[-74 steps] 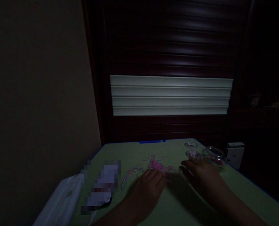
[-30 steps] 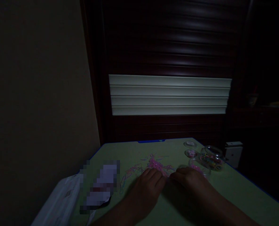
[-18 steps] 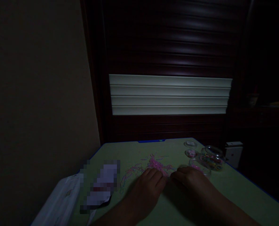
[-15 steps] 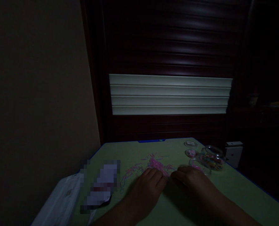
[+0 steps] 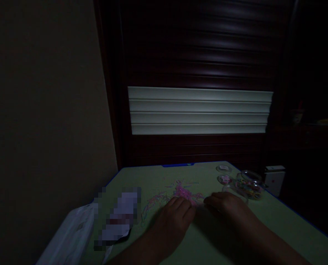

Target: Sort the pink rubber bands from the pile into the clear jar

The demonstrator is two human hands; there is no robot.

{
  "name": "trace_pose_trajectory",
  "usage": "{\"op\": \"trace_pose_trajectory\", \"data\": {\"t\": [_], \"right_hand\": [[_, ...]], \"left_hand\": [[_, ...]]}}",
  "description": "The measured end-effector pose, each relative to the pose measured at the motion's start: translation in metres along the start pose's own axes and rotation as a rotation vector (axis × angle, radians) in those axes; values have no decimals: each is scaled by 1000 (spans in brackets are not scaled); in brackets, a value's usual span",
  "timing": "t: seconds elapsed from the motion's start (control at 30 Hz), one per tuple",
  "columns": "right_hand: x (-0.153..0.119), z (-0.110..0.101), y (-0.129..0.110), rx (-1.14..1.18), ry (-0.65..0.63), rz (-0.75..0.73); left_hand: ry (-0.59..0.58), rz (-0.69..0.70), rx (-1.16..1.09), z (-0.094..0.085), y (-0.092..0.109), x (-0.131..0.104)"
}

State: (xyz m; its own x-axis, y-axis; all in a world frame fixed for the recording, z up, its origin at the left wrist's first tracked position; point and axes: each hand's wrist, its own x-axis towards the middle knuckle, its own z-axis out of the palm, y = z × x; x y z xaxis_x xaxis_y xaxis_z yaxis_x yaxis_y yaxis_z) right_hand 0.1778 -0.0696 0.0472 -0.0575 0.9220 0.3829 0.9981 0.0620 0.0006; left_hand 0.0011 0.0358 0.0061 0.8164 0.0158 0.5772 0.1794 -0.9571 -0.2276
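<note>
appears to be picking through pink bands [image 5: 182, 192] at lower centre of the frame, with left hand [image 5: 176, 217] at near edge and right hand [image 5: 231, 208] just beside, cannot tell if fingers [image 5: 181, 204] clamped or apart, next calling for a light pinch.

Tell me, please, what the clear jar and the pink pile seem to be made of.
The clear jar: glossy plastic or glass, since it is see-through and its rim catches light. The pink pile: perhaps glossy elastic or plastic, given faint highlights on thin strands; dim light leaves it open.
</note>
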Motion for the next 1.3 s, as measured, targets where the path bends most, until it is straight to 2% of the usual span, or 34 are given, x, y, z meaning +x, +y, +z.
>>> {"op": "trace_pose_trajectory", "data": {"t": [0.17, 0.47, 0.77, 0.93, 1.17, 1.3], "right_hand": [[0, -7, 2, -29, -4, 17], [-2, -19, 2, -83, 5, 110], [-5, -23, 16, -238, 105, 206], [-5, -29, 17, -274, 72, 265], [-10, -29, 27, -301, 31, 400], [-14, -28, 35, -309, 46, 420]], "left_hand": [[-27, -16, -18, -1, 1, 0], [21, 3, -1, -1, 0, 2], [31, 3, 11, 5, -1, -2], [-19, -13, -5, 3, -1, -3], [9, -5, -4, 3, -2, -1], [11, 4, 0, 3, -2, -2]]}}
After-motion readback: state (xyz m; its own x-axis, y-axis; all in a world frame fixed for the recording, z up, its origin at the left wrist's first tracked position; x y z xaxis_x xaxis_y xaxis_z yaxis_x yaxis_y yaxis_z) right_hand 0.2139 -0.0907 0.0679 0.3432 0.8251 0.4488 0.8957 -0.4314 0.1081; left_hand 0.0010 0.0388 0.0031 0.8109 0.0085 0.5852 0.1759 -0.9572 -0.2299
